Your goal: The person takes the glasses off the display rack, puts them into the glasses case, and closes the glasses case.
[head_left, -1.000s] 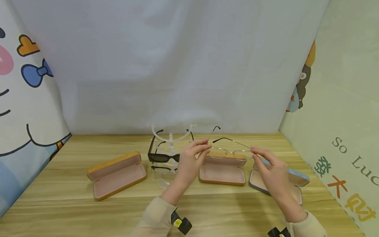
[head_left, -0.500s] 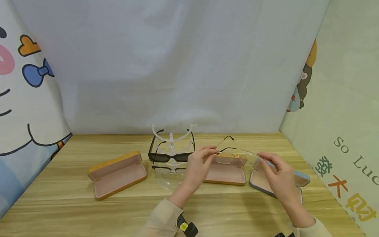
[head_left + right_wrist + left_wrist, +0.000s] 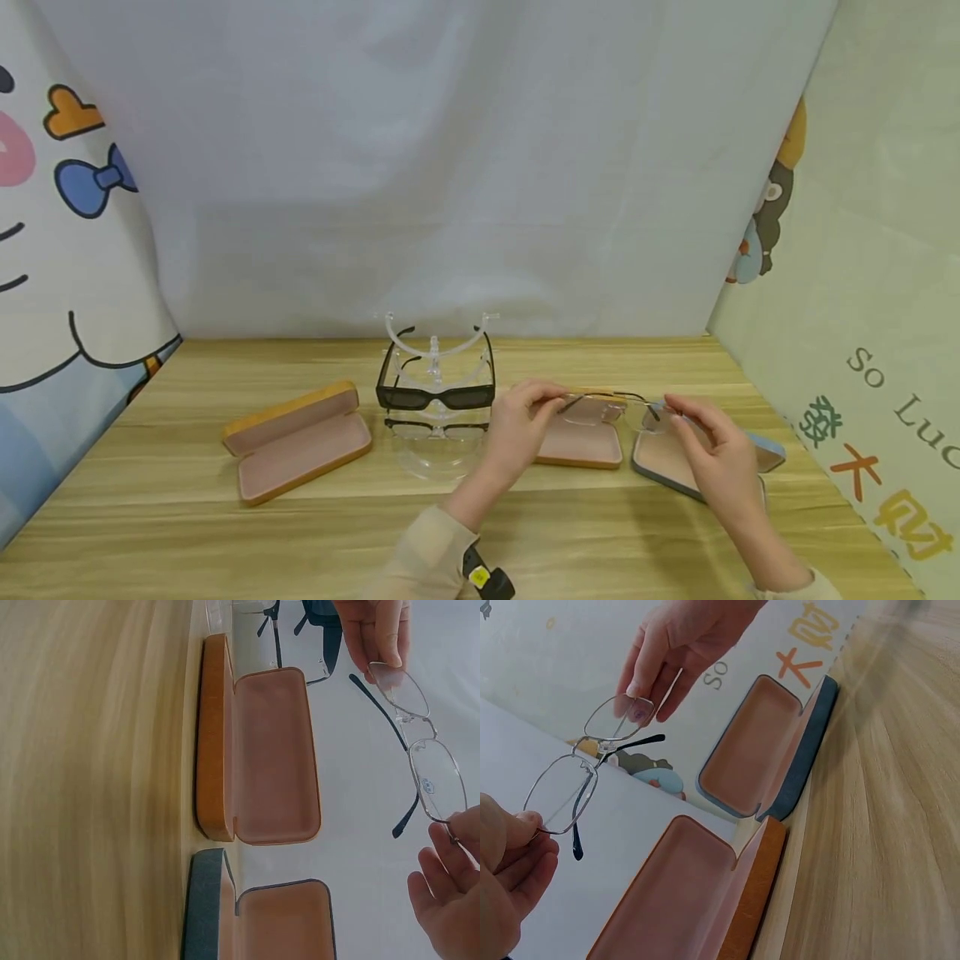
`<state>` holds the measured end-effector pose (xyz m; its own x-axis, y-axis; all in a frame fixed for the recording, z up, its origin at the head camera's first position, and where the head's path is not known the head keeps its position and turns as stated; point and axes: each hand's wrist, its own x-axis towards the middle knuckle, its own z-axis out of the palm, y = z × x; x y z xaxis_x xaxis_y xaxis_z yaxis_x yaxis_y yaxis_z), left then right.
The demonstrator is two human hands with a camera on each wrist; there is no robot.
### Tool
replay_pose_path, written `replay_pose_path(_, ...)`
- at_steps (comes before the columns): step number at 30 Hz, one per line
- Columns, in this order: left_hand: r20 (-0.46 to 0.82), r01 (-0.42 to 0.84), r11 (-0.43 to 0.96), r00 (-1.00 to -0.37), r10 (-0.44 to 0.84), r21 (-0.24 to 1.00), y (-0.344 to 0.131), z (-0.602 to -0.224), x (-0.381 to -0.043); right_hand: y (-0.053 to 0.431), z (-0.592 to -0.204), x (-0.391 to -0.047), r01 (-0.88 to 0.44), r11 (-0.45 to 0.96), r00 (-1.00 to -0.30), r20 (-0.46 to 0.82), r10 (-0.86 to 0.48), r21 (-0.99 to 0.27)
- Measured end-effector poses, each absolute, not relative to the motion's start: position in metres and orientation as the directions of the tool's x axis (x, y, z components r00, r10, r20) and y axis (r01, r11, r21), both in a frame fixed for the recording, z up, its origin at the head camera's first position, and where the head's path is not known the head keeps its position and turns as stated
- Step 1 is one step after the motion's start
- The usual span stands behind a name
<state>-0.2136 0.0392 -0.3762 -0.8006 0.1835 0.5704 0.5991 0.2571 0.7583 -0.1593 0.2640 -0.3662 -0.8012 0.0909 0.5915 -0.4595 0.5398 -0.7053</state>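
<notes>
Thin metal-rimmed eyeglasses (image 3: 608, 747) hang in the air between both hands, their dark-tipped temples folded inward behind the lenses. My left hand (image 3: 516, 429) pinches one end of the frame between thumb and fingers. At the opposite end, my right hand (image 3: 722, 462) pinches the frame the same way. Below and behind the eyeglasses lies an orange glasses case (image 3: 577, 447) with a pink lining, lid raised. A blue-grey glasses case (image 3: 203, 907), also with its lid up, sits under my right hand, which partly hides it.
Left of my left hand stands a clear display stand (image 3: 434, 367) carrying black sunglasses (image 3: 408, 399) and dark-browed eyeglasses (image 3: 408, 431). Another orange glasses case (image 3: 303, 458) lies open farther left on the wooden table (image 3: 315, 542). A pale curtain (image 3: 450, 167) hangs behind.
The eyeglasses' temples, earlier reaching out backward, have folded in toward the lenses. Both hands have shifted slightly right and lower with the eyeglasses.
</notes>
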Motion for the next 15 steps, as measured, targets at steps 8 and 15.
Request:
replay_pose_path(8,0.532,0.567,0.246,-0.824,0.198,0.786,0.049,-0.381,-0.213,0.271,-0.372,-0.153,-0.371,0.579,-0.837,0.531,0.13,-0.726)
replay_pose_path(15,0.483,0.517,0.228,-0.854,0.192,0.825,0.056,-0.386,-0.212,0.276,-0.379,-0.152,-0.384,0.494,-0.843,0.515,0.158,-0.78)
